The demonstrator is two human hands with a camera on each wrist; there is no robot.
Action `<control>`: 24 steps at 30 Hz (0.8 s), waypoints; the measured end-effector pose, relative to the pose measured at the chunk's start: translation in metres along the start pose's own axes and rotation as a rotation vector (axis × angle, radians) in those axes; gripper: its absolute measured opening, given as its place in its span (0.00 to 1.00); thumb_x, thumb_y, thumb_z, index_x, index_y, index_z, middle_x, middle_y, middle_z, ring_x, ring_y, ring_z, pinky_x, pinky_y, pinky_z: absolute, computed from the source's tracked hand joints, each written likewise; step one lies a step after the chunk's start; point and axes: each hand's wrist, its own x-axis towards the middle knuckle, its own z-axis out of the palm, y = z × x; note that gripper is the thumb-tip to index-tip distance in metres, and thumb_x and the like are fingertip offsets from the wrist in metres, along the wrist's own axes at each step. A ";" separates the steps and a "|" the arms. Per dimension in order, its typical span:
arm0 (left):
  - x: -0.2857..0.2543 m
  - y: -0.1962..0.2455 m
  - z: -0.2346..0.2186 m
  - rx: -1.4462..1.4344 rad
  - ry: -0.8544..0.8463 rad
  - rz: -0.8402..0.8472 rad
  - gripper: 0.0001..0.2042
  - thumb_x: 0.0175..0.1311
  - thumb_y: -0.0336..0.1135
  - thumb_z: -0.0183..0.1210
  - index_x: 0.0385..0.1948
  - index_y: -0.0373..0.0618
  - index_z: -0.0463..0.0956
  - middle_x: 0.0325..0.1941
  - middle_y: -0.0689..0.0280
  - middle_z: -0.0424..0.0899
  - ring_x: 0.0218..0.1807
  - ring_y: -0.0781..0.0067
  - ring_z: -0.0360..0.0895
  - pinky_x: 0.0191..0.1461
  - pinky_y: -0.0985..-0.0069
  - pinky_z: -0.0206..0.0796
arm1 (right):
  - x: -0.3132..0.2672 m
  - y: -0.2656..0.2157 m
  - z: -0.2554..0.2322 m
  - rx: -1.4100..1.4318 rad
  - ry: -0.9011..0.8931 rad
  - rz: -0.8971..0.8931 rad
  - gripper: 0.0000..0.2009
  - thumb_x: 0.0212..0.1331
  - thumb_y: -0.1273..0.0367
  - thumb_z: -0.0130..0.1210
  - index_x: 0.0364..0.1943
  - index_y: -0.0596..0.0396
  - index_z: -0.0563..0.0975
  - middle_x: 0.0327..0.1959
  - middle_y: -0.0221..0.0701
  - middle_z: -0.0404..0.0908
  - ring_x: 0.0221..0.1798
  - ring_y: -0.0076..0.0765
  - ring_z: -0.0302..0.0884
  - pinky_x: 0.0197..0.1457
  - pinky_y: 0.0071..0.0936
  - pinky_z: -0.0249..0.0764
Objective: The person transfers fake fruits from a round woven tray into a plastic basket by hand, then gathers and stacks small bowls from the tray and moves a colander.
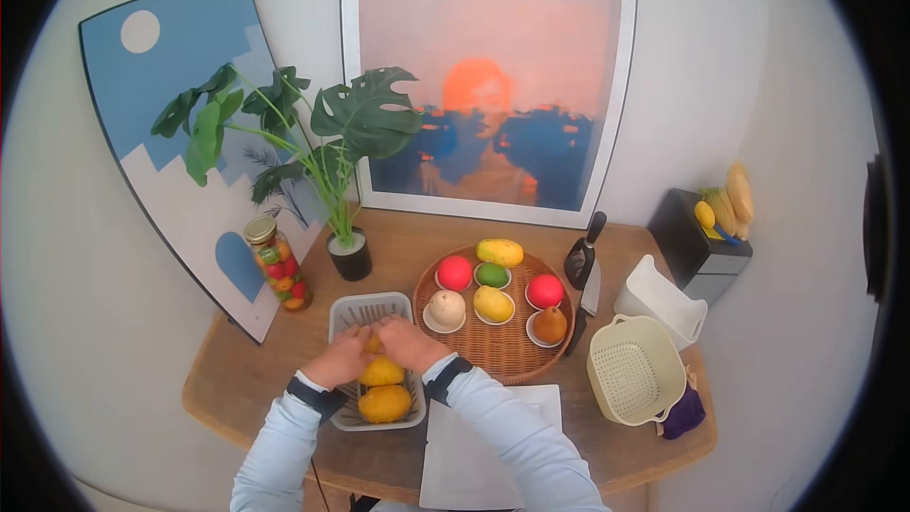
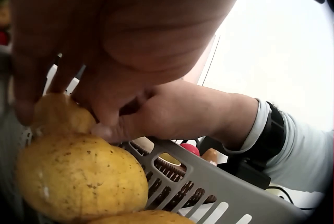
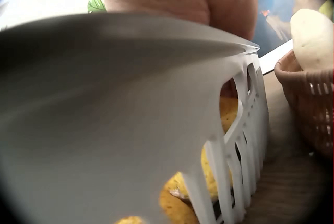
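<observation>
Both hands reach into the far end of a grey slotted basket (image 1: 379, 426). My left hand (image 1: 338, 360) has its fingers around a yellow, brown-specked potato (image 2: 60, 114), partly hidden under the hands. My right hand (image 1: 409, 345) grips the same potato from the other side, its thumb pressed to it in the left wrist view. Nearer in the basket lie a second potato (image 1: 382, 372) and a third potato (image 1: 385, 404). In the right wrist view the basket wall (image 3: 104, 114) covers most of the contents, and only part of a hand shows above its rim.
Right of the basket stands a round wicker tray (image 1: 474, 365) with several fruits. A white board (image 1: 474, 446) lies in front of it. Farther right are a knife (image 1: 591, 289), a cream basket (image 1: 621, 408) and a white container (image 1: 654, 299). A glass jar (image 1: 280, 265) and potted plant (image 1: 349, 256) stand behind left.
</observation>
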 end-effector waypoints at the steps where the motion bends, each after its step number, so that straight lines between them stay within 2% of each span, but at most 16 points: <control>1: -0.003 0.006 -0.007 -0.022 -0.006 0.007 0.23 0.63 0.34 0.58 0.59 0.38 0.70 0.57 0.42 0.75 0.59 0.36 0.70 0.64 0.54 0.63 | 0.000 -0.002 -0.003 0.036 0.063 -0.020 0.13 0.50 0.72 0.62 0.41 0.61 0.80 0.42 0.45 0.81 0.51 0.55 0.77 0.56 0.45 0.74; 3: -0.009 0.016 -0.020 -0.046 -0.016 0.015 0.23 0.61 0.32 0.59 0.59 0.39 0.71 0.56 0.44 0.75 0.59 0.36 0.71 0.64 0.54 0.63 | -0.005 -0.007 -0.016 0.120 0.082 -0.013 0.12 0.50 0.72 0.62 0.40 0.61 0.80 0.42 0.45 0.81 0.50 0.56 0.76 0.55 0.45 0.74; 5: -0.020 0.027 -0.033 0.051 0.160 0.033 0.25 0.57 0.28 0.61 0.59 0.40 0.71 0.56 0.45 0.75 0.57 0.36 0.71 0.63 0.53 0.64 | -0.016 -0.013 -0.031 0.204 0.096 -0.002 0.11 0.50 0.72 0.62 0.39 0.62 0.79 0.42 0.44 0.80 0.50 0.56 0.76 0.54 0.45 0.74; 6: -0.029 0.044 -0.039 0.118 0.277 -0.029 0.27 0.56 0.27 0.63 0.60 0.40 0.69 0.55 0.45 0.75 0.56 0.36 0.72 0.61 0.53 0.66 | -0.020 -0.012 -0.037 0.222 0.183 0.018 0.11 0.50 0.74 0.61 0.39 0.61 0.80 0.42 0.45 0.81 0.50 0.56 0.76 0.54 0.45 0.73; 7: -0.035 0.050 -0.043 0.114 0.274 -0.028 0.27 0.56 0.27 0.63 0.60 0.40 0.69 0.55 0.45 0.75 0.56 0.36 0.72 0.61 0.53 0.66 | -0.026 -0.012 -0.043 0.240 0.270 0.039 0.10 0.49 0.75 0.61 0.38 0.61 0.80 0.43 0.46 0.81 0.50 0.57 0.76 0.54 0.46 0.73; 8: -0.041 0.052 -0.046 0.094 0.273 -0.148 0.28 0.56 0.27 0.63 0.61 0.40 0.68 0.56 0.44 0.74 0.56 0.35 0.72 0.60 0.53 0.67 | -0.033 -0.017 -0.055 0.277 0.385 0.059 0.09 0.50 0.75 0.61 0.37 0.62 0.80 0.41 0.46 0.80 0.48 0.58 0.76 0.53 0.45 0.73; 9: -0.045 0.049 -0.046 0.074 0.270 -0.264 0.28 0.57 0.28 0.63 0.62 0.40 0.67 0.56 0.44 0.74 0.56 0.35 0.72 0.59 0.53 0.69 | -0.039 -0.015 -0.061 0.275 0.388 0.067 0.09 0.50 0.75 0.61 0.37 0.62 0.80 0.41 0.46 0.80 0.48 0.58 0.76 0.53 0.45 0.73; 11: -0.049 0.037 -0.045 0.068 0.210 -0.247 0.31 0.57 0.28 0.63 0.65 0.39 0.63 0.56 0.42 0.76 0.57 0.34 0.73 0.59 0.54 0.70 | -0.053 -0.007 -0.074 0.292 0.344 0.169 0.09 0.51 0.75 0.62 0.37 0.62 0.80 0.40 0.47 0.81 0.46 0.59 0.76 0.52 0.45 0.74; 13: -0.047 0.027 -0.045 -0.034 -0.133 -0.376 0.31 0.58 0.28 0.61 0.66 0.39 0.64 0.62 0.40 0.74 0.61 0.38 0.73 0.63 0.58 0.69 | -0.068 0.000 -0.083 0.245 0.363 0.201 0.09 0.52 0.74 0.63 0.37 0.62 0.80 0.39 0.48 0.81 0.46 0.59 0.77 0.51 0.45 0.74; 15: -0.047 0.014 -0.040 -0.070 -0.106 -0.307 0.30 0.58 0.27 0.60 0.66 0.39 0.65 0.62 0.41 0.75 0.62 0.40 0.73 0.64 0.60 0.68 | -0.081 0.016 -0.083 0.191 0.330 0.262 0.11 0.54 0.71 0.65 0.41 0.60 0.81 0.42 0.45 0.81 0.47 0.57 0.78 0.52 0.43 0.75; 19: -0.036 -0.004 -0.033 -0.146 -0.005 -0.148 0.27 0.59 0.25 0.58 0.64 0.38 0.68 0.62 0.45 0.76 0.64 0.45 0.74 0.66 0.63 0.67 | -0.102 0.023 -0.096 0.212 0.294 0.370 0.11 0.56 0.71 0.64 0.41 0.62 0.81 0.41 0.46 0.82 0.46 0.56 0.79 0.51 0.43 0.75; 20: -0.032 -0.007 -0.032 -0.148 0.001 -0.155 0.27 0.59 0.25 0.58 0.64 0.38 0.68 0.62 0.45 0.76 0.64 0.45 0.74 0.66 0.63 0.67 | -0.107 0.022 -0.101 0.213 0.287 0.364 0.11 0.56 0.71 0.64 0.41 0.62 0.81 0.41 0.46 0.82 0.46 0.56 0.79 0.51 0.43 0.75; 22: -0.029 -0.011 -0.033 -0.127 0.049 -0.071 0.28 0.57 0.23 0.56 0.64 0.37 0.66 0.56 0.42 0.79 0.58 0.40 0.77 0.61 0.62 0.69 | -0.114 0.023 -0.106 0.250 0.265 0.429 0.09 0.54 0.72 0.63 0.39 0.60 0.82 0.40 0.48 0.81 0.46 0.58 0.78 0.51 0.45 0.74; 24: -0.030 -0.009 -0.037 -0.145 0.042 -0.123 0.28 0.57 0.24 0.57 0.64 0.37 0.67 0.56 0.43 0.79 0.57 0.40 0.77 0.61 0.61 0.70 | -0.123 0.032 -0.103 0.241 0.254 0.447 0.09 0.55 0.72 0.63 0.39 0.60 0.82 0.40 0.47 0.81 0.46 0.57 0.78 0.51 0.45 0.74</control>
